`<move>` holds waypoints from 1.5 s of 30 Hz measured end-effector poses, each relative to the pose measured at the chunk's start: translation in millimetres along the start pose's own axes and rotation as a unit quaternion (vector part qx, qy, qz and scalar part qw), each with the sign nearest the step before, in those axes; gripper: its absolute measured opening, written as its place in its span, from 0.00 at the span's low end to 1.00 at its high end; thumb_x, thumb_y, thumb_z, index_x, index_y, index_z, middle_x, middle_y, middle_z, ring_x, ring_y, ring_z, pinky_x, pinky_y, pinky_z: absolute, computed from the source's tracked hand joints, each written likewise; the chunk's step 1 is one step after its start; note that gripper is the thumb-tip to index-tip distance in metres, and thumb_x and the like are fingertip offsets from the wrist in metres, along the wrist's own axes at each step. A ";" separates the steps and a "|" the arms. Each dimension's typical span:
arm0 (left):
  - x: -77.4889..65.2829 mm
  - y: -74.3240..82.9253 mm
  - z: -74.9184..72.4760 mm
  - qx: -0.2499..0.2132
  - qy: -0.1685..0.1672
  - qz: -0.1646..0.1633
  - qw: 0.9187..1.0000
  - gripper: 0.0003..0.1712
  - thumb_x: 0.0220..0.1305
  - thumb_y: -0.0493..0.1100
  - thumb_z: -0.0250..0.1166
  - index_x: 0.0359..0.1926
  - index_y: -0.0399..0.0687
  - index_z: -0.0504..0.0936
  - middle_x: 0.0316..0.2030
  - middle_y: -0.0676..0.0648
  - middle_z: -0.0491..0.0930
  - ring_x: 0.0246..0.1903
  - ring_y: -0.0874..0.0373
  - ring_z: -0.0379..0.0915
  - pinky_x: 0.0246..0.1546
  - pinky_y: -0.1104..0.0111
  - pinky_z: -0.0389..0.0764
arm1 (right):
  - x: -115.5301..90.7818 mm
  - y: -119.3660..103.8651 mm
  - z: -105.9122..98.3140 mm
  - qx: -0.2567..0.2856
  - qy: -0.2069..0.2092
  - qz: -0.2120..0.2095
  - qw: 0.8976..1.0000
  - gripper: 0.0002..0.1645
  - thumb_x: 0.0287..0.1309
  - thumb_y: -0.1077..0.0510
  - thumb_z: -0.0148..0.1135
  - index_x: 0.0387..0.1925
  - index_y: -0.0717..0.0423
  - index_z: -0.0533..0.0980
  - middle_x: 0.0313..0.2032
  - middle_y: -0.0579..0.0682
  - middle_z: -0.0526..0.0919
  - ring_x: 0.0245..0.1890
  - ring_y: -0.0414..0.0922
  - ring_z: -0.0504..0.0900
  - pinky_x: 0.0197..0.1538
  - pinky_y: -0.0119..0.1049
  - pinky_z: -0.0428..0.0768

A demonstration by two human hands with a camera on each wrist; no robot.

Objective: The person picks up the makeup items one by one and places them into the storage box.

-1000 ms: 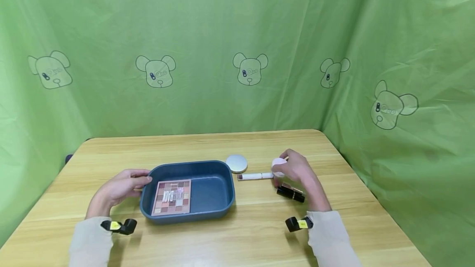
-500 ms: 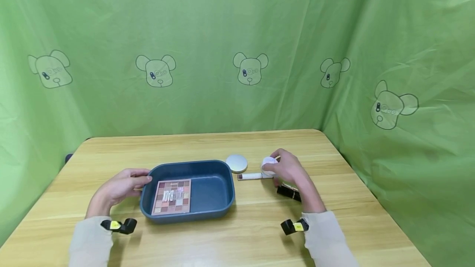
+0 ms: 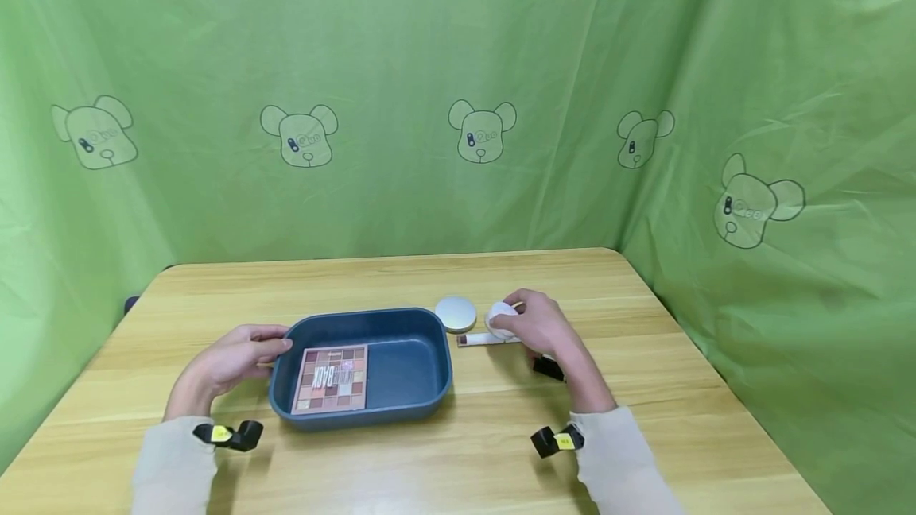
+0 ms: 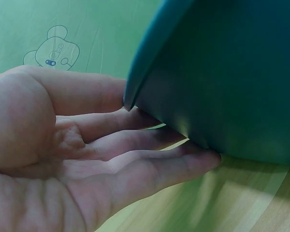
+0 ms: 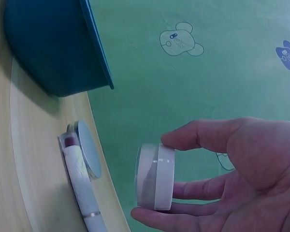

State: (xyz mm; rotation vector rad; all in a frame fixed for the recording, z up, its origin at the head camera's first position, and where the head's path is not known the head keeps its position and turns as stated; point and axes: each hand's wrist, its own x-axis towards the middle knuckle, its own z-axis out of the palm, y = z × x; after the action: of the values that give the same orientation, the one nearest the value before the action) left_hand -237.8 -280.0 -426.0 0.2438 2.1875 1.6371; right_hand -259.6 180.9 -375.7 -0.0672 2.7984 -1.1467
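My right hand [image 3: 541, 326] pinches a small round white cosmetic jar [image 5: 156, 177] between thumb and fingers, holding it above the table. Below it lies a white makeup brush or stick [image 5: 79, 179] with a dark reddish tip, partly covered in the head view. A round silver-lidded compact [image 3: 456, 314] lies just left of the jar. My left hand [image 3: 232, 360] grips the left end of a dark blue rectangular bin [image 3: 361, 421], thumb at the rim and fingers against the outer wall. An eyeshadow palette [image 3: 331, 380] lies flat in the bin's left half.
A black lipstick-like tube [image 3: 549, 368] lies beside my right wrist, partly hidden by it. The wooden table [image 3: 401, 467] meets green curtains [image 3: 386, 213] at the back and right.
My right hand has moved left with the white jar, over the white stick and closer to the silver compact. The left hand and the bin stay in place.
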 end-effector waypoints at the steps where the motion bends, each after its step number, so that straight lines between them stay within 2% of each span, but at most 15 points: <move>1: -0.1 0.0 -0.1 0.000 0.000 0.000 1.000 0.34 0.76 0.43 0.56 0.69 0.19 0.60 0.65 0.24 0.70 0.63 0.40 0.73 0.60 0.53 0.82 | 0.0 -1.4 0.9 -0.002 0.000 -0.001 1.000 0.34 0.59 0.50 0.68 0.61 0.66 0.74 0.55 0.66 0.81 0.35 0.49 0.83 0.30 0.40 0.84; 4: -0.8 0.7 -0.3 0.003 -0.004 0.002 1.000 0.34 0.76 0.43 0.55 0.69 0.18 0.60 0.65 0.23 0.70 0.64 0.39 0.72 0.60 0.53 0.82 | -0.2 -5.1 3.2 -0.012 0.006 -0.008 1.000 0.34 0.59 0.48 0.68 0.60 0.65 0.75 0.54 0.65 0.83 0.46 0.52 0.83 0.40 0.40 0.84; 8: -1.4 1.9 0.2 0.000 -0.002 0.000 1.000 0.33 0.76 0.42 0.55 0.69 0.19 0.60 0.65 0.23 0.69 0.65 0.37 0.71 0.61 0.52 0.81 | -0.6 -9.2 5.3 -0.010 0.012 -0.013 1.000 0.33 0.59 0.46 0.68 0.59 0.65 0.77 0.52 0.63 0.85 0.51 0.54 0.83 0.50 0.45 0.84; 15: -2.1 1.7 0.7 -0.001 -0.003 0.004 1.000 0.33 0.76 0.41 0.54 0.69 0.17 0.59 0.65 0.22 0.68 0.66 0.33 0.68 0.62 0.50 0.80 | -2.8 -16.0 9.1 0.000 0.013 -0.020 1.000 0.34 0.58 0.44 0.69 0.58 0.64 0.78 0.52 0.62 0.85 0.52 0.55 0.84 0.54 0.48 0.84; 28: -1.6 2.1 0.1 0.002 0.002 -0.003 1.000 0.34 0.76 0.42 0.55 0.70 0.19 0.59 0.66 0.23 0.68 0.66 0.35 0.69 0.62 0.52 0.80 | -6.0 -33.3 17.4 0.015 0.012 -0.027 0.999 0.35 0.58 0.43 0.70 0.58 0.63 0.78 0.51 0.61 0.86 0.52 0.55 0.84 0.53 0.48 0.85; 39: -0.6 2.3 1.0 -0.002 0.002 -0.004 1.000 0.34 0.76 0.42 0.56 0.70 0.19 0.60 0.67 0.23 0.68 0.67 0.34 0.67 0.63 0.52 0.80 | -7.5 -43.3 26.4 0.023 0.018 -0.040 0.999 0.30 0.56 0.47 0.72 0.54 0.63 0.80 0.46 0.60 0.87 0.44 0.50 0.85 0.43 0.39 0.85; 45: -0.6 1.0 0.7 -0.003 0.001 -0.004 1.000 0.34 0.76 0.42 0.56 0.70 0.19 0.60 0.67 0.23 0.68 0.66 0.35 0.68 0.62 0.52 0.81 | -6.7 -49.2 35.0 0.037 0.015 -0.042 0.998 0.31 0.55 0.48 0.73 0.56 0.62 0.80 0.47 0.59 0.87 0.42 0.49 0.86 0.40 0.37 0.85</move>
State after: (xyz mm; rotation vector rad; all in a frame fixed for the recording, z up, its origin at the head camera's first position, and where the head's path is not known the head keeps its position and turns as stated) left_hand -237.1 -279.4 -425.1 0.2310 2.1819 1.6409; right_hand -248.7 122.0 -365.3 -0.1649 2.7998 -1.2791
